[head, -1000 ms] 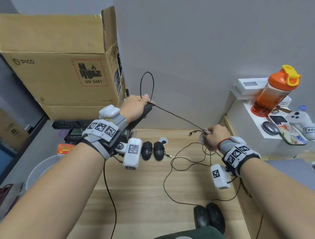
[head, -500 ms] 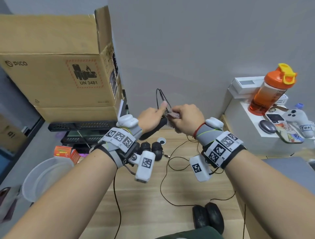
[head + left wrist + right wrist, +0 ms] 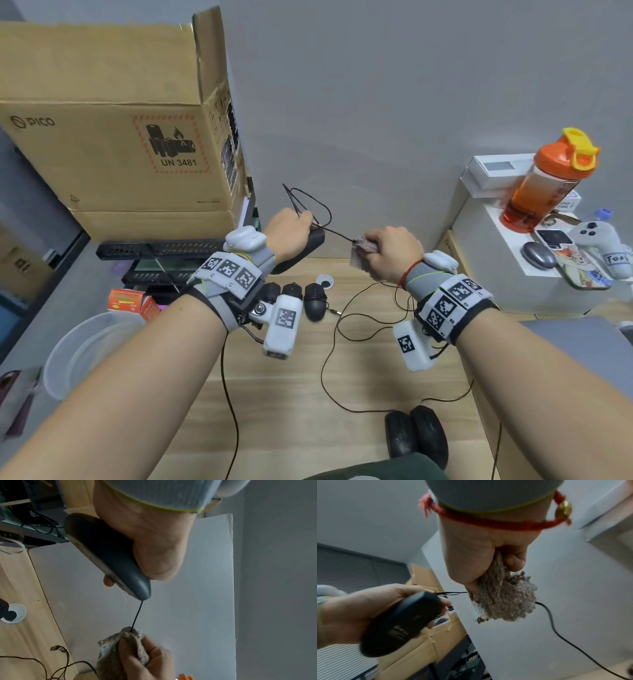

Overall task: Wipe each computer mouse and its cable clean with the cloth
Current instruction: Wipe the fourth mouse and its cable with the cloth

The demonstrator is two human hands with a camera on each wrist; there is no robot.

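Note:
My left hand (image 3: 291, 229) grips a black mouse (image 3: 301, 251) in the air above the wooden desk (image 3: 291, 394). Its thin black cable (image 3: 337, 234) runs taut from the mouse nose to my right hand (image 3: 390, 251). That hand pinches a fluffy grey-brown cloth (image 3: 503, 601) around the cable (image 3: 137, 615), a short way from the mouse (image 3: 109, 555). Past the cloth, the cable (image 3: 556, 626) hangs down to loose loops on the desk. A small cable loop (image 3: 308, 202) sticks up above my left hand.
Three black mice (image 3: 291, 298) lie side by side behind my left wrist; two more (image 3: 416, 440) sit at the near edge. A large cardboard box (image 3: 113, 120) stands at left. A side shelf at right holds an orange bottle (image 3: 544, 181), a grey mouse (image 3: 537, 255) and a controller.
A second ago my hands were far apart with the cable stretched. My right hand came up next to the mouse, and now it has slid a short way right along the cable.

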